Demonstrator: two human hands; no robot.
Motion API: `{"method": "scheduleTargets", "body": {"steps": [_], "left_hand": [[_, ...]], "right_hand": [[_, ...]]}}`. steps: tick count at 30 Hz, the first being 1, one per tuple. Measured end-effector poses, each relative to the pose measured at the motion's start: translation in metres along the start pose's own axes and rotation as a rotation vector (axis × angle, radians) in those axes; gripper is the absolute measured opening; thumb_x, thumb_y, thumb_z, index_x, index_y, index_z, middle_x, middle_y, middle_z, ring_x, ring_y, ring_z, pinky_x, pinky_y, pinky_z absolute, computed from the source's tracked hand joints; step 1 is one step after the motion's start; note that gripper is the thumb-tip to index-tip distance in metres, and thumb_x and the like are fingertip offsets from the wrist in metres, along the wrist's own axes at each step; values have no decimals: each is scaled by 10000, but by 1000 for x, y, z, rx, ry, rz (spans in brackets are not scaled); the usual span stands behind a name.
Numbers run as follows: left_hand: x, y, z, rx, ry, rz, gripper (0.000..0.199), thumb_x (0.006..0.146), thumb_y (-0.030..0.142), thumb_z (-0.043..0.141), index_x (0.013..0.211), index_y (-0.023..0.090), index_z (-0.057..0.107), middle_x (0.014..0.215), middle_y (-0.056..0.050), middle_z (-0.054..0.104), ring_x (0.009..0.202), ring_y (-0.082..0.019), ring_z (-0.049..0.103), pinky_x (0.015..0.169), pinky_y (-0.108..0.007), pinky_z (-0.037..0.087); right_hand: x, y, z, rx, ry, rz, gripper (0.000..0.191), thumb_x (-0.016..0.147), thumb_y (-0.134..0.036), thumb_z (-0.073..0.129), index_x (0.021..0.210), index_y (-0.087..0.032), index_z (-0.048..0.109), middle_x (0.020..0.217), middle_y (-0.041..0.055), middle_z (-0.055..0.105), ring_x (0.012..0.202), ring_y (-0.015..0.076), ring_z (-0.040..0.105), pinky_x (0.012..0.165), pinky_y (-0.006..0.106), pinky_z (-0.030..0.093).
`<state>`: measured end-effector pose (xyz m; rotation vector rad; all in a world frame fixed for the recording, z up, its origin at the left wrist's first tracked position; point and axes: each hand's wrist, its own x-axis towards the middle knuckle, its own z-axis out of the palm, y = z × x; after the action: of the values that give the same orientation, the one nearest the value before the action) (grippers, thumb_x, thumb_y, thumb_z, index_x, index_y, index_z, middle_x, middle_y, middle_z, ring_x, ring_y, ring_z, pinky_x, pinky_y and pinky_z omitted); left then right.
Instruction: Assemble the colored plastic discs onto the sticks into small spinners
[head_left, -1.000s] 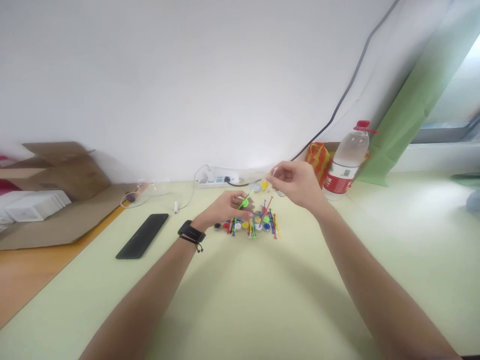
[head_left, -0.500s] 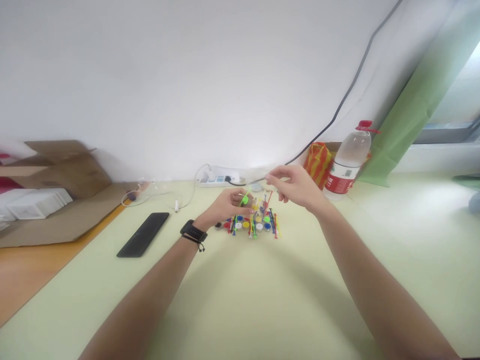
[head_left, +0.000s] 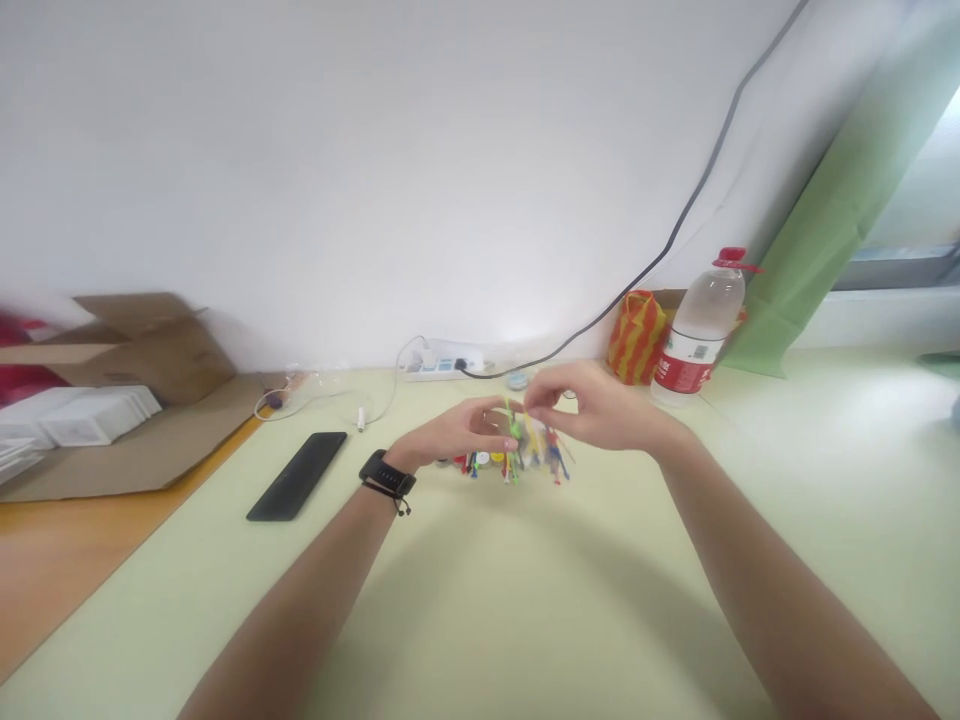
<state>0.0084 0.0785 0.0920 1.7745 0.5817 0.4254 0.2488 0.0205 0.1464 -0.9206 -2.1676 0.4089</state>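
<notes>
My left hand [head_left: 474, 430], with a black watch [head_left: 386, 474] on its wrist, is closed on a bright green plastic stick [head_left: 510, 425] held between thumb and fingers. Close by on the right, my right hand [head_left: 589, 405] bends down with thumb and forefinger pinched together. Yellow colour shows blurred under its fingertips, and what they hold I cannot make out. Below both hands lie several small coloured plastic sticks [head_left: 556, 462] and round discs [head_left: 484, 458], partly hidden by my fingers.
A black flat slab [head_left: 297, 476] lies left on the table. Behind are a power strip [head_left: 446, 363] with cables and a small round clear item [head_left: 517, 380]. To the right stand a large water bottle [head_left: 697, 330] and a striped bag [head_left: 636, 338]. An open cardboard box [head_left: 165, 345] is far left.
My right hand has come down and left, nearer my left hand and the coloured pieces. My left hand, still on the green stick, has shifted slightly right and down. The view has shifted a little.
</notes>
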Motion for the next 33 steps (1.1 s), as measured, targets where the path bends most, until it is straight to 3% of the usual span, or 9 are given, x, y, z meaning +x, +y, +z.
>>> {"method": "scheduleTargets", "body": {"steps": [4, 6, 10, 16, 21, 25, 29, 31, 33], "left_hand": [[-16, -3, 12, 11, -19, 10, 518, 801, 441, 819, 1234, 212, 650, 1109, -96, 735, 1062, -257, 684, 914, -368, 537], [-26, -8, 23, 2, -51, -4, 544, 811, 427, 815, 1283, 232, 629, 1168, -95, 719, 1098, -255, 665, 941, -379, 522], [-44, -23, 52, -61, -63, -40, 493, 829, 413, 802, 1253, 218, 647, 1188, -105, 704, 1042, -238, 663, 850, -338, 530], [-51, -43, 85, -46, 152, -14, 364, 867, 426, 757, 1146, 199, 700, 1030, -76, 730, 861, -195, 665, 745, -299, 519], [-52, -43, 93, 99, 358, 98, 416, 862, 401, 760, 1238, 233, 696, 1175, -81, 711, 1003, -229, 649, 908, -350, 521], [-50, -48, 97, 130, 307, 48, 464, 825, 388, 791, 1251, 225, 702, 1103, -67, 730, 923, -235, 656, 860, -367, 537], [-50, -52, 97, 54, 338, 62, 447, 833, 381, 793, 1242, 221, 702, 1237, -100, 702, 1116, -287, 646, 966, -387, 516], [-50, -52, 95, 26, 311, 63, 518, 784, 383, 842, 1257, 232, 695, 1284, -108, 688, 1162, -301, 636, 1007, -398, 499], [-49, -53, 95, -3, 269, 39, 512, 797, 404, 832, 1258, 227, 694, 1251, -111, 704, 1131, -300, 652, 986, -401, 512]], "right_hand": [[-10, -16, 8, 17, -51, -11, 117, 889, -144, 598, 861, -201, 697, 842, 36, 734, 803, 183, 660, 745, 297, 522], [-19, -19, 15, 48, -70, -3, 110, 903, -156, 597, 878, -204, 692, 848, 35, 732, 795, 179, 659, 742, 297, 524], [-43, -13, 34, 119, -6, 56, 113, 943, -214, 576, 912, -218, 684, 858, 43, 720, 764, 185, 651, 724, 319, 537], [-72, 3, 58, 102, 200, 118, 103, 958, -310, 599, 937, -242, 675, 824, 52, 689, 712, 207, 621, 668, 361, 529], [-83, 0, 62, 69, 362, 57, 74, 943, -263, 622, 1007, -249, 657, 747, 18, 639, 537, 153, 516, 560, 334, 483], [-88, 1, 65, -20, 418, -54, 148, 924, -207, 631, 1060, -266, 643, 916, 55, 680, 553, 144, 514, 546, 333, 487], [-94, 9, 71, -62, 611, -123, 386, 884, -327, 676, 1252, -272, 570, 1188, 125, 587, 656, 169, 551, 575, 366, 517], [-95, 13, 73, -5, 667, -98, 499, 896, -410, 633, 1350, -264, 487, 1240, 145, 525, 751, 206, 580, 614, 393, 540], [-94, 17, 76, 39, 612, -33, 522, 923, -422, 579, 1395, -260, 425, 1253, 147, 510, 822, 227, 590, 679, 417, 553]]}}
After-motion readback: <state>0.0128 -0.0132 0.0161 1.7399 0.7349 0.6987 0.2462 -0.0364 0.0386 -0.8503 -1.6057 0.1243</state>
